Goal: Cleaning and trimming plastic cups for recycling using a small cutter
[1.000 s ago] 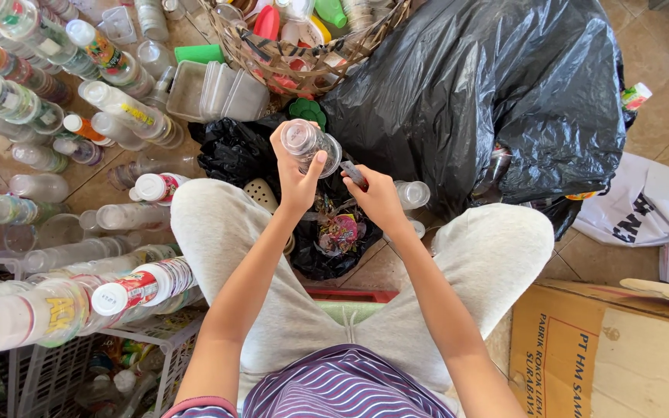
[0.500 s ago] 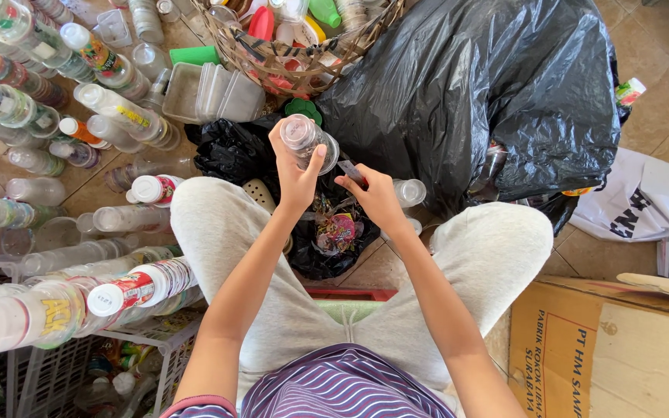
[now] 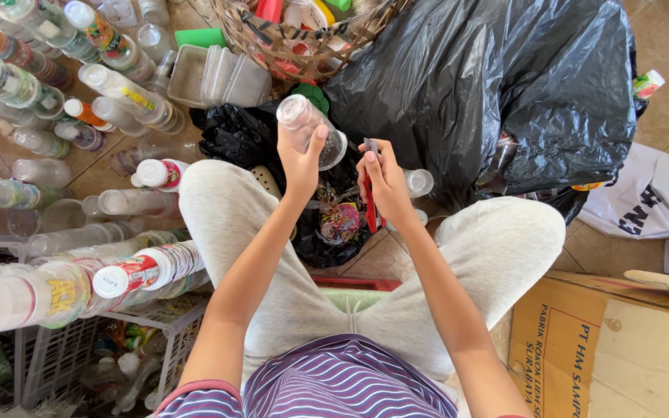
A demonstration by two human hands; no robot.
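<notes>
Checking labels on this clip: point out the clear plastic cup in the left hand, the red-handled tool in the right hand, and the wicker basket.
clear plastic cup [image 3: 309,128], head view, on its side wall.
red-handled tool [image 3: 368,203], head view, on the red handle.
wicker basket [image 3: 303,48], head view, on its woven front wall.

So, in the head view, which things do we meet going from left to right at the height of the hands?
Clear plastic bottles → left hand holding a clear bottle → right hand with a red-handled tool → black plastic bag → white bag.

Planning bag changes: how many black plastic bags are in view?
2: a big black bag upper right, and a small black bag between the knees, under the hands. More may be hidden.
</notes>
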